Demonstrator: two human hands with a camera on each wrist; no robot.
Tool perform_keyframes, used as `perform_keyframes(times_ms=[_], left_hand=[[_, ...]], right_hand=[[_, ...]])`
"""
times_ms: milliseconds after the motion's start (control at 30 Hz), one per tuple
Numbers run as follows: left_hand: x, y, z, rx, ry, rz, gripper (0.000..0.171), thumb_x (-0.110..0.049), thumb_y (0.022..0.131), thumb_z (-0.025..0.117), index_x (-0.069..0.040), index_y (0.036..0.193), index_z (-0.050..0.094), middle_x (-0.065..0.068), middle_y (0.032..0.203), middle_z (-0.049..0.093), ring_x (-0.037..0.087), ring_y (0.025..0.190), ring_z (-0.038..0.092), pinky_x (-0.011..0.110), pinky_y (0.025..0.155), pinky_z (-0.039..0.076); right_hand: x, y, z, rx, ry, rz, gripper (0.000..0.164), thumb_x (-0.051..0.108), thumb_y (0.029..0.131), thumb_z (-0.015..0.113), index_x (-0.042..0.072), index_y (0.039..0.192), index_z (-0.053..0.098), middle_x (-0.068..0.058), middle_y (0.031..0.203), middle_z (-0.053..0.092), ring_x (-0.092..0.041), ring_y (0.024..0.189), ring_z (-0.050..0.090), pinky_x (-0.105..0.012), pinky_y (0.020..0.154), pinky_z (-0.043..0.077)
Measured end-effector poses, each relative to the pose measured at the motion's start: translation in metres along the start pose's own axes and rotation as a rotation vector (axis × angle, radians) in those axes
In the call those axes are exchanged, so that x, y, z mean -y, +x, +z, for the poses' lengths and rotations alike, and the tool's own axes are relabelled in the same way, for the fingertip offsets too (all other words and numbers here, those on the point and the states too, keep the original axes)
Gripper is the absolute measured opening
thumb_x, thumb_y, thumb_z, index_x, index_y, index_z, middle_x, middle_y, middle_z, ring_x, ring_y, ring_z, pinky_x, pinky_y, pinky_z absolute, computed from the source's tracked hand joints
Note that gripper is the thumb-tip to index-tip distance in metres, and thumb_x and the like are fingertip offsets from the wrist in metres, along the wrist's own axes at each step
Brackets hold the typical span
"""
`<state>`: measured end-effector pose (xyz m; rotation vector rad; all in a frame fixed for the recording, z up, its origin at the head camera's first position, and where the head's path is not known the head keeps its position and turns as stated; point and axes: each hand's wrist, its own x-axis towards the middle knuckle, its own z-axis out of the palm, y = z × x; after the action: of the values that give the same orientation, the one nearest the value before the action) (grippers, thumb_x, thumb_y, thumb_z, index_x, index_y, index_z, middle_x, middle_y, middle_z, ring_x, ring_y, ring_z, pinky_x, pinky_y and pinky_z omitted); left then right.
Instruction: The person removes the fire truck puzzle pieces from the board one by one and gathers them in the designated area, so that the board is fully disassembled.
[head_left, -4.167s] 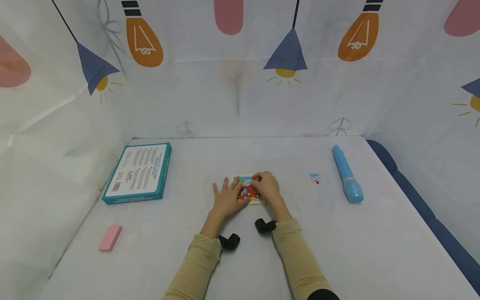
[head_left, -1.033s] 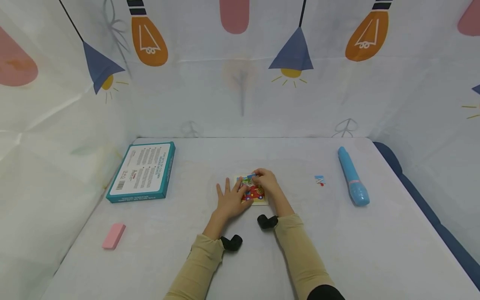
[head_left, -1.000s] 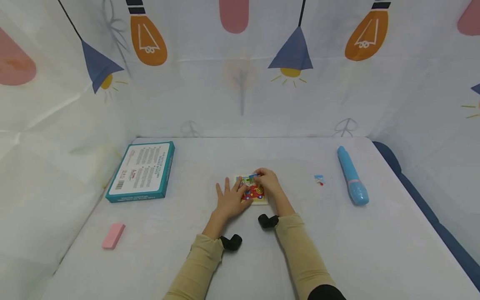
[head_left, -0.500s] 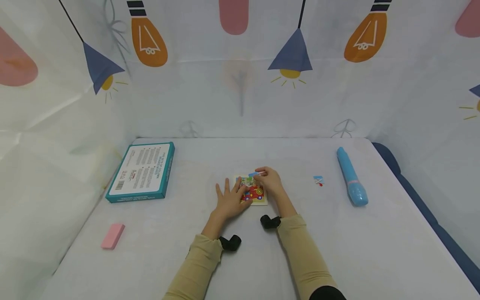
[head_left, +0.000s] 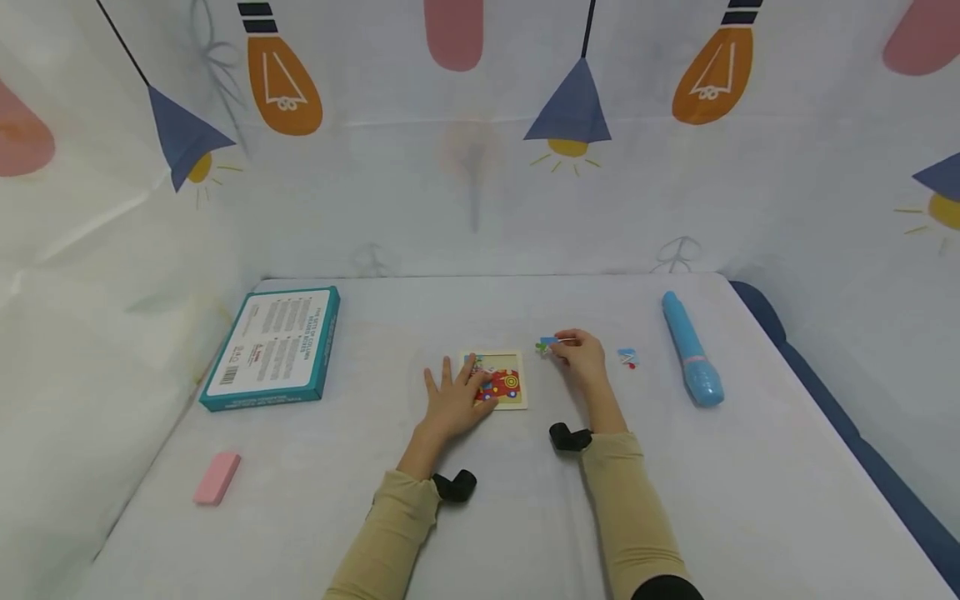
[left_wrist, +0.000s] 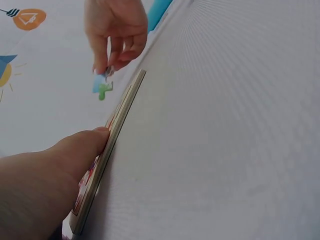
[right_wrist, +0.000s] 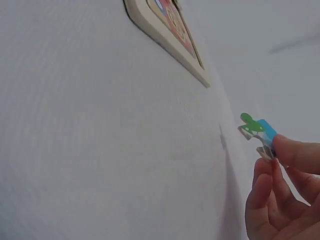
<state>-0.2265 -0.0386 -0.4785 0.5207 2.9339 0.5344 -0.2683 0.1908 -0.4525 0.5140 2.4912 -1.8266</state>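
Note:
My left hand [head_left: 453, 405] lies with spread fingers over the left part of a small framed jigsaw puzzle [head_left: 507, 361] on the table; the thumb [left_wrist: 95, 137] rests on its edge in the left wrist view. A red vehicle picture shows in the frame, with a bare stretch of backing along the upper right. The palm and fingers hide the left side. To the right of the frame, my right hand [head_left: 587, 361] pinches a blue and green puzzle piece [right_wrist: 260, 131] between thumb and fingertips, held above the table. A second puzzle piece [head_left: 627, 357] lies further right.
A teal and white box [head_left: 272, 346] lies at the back left, with a pink block [head_left: 217, 477] in front of it. At the right is a light blue, club-shaped object [head_left: 691, 350]. White printed cloth walls [head_left: 420, 192] surround the table.
The right hand has lifted the blue and green puzzle piece out of the frame's upper right and carried it to the right. The left hand has stayed on the puzzle.

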Motion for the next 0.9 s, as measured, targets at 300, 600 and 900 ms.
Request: perform_keyframes(times_ms=[300,600,900], left_hand=[[0.003,0.000,0.000,0.006,-0.013,0.006,0.051,-0.054,0.090,0.047,-0.023,0.131,0.049,0.006,0.154,0.018,0.046,0.137,0.003,0.067,0.102,-0.005],[0.003,0.000,0.000,-0.003,-0.021,0.009,0.050,-0.053,0.090,0.048,-0.023,0.130,0.051,0.007,0.153,0.019,0.046,0.137,0.003,0.067,0.102,-0.005],[0.003,0.000,0.000,-0.001,-0.012,0.004,0.054,-0.052,0.090,0.048,-0.020,0.133,0.049,0.006,0.153,0.019,0.045,0.138,0.004,0.066,0.103,-0.005]], right_hand=[[-0.013,0.002,-0.034,-0.059,-0.001,0.049,0.035,0.007,0.086,0.063,-0.003,0.119,0.058,-0.004,0.090,0.061,-0.003,0.068,0.054,-0.014,0.063,0.046],[-0.022,0.002,-0.060,-0.145,-0.109,0.069,0.034,0.012,0.085,0.065,-0.002,0.115,0.062,-0.012,0.100,0.063,0.000,0.064,0.052,-0.013,0.059,0.044],[-0.027,0.004,-0.067,-0.216,-0.298,0.020,0.031,0.017,0.084,0.064,-0.001,0.109,0.066,-0.017,0.102,0.067,-0.018,0.082,0.060,-0.023,0.068,0.044]])
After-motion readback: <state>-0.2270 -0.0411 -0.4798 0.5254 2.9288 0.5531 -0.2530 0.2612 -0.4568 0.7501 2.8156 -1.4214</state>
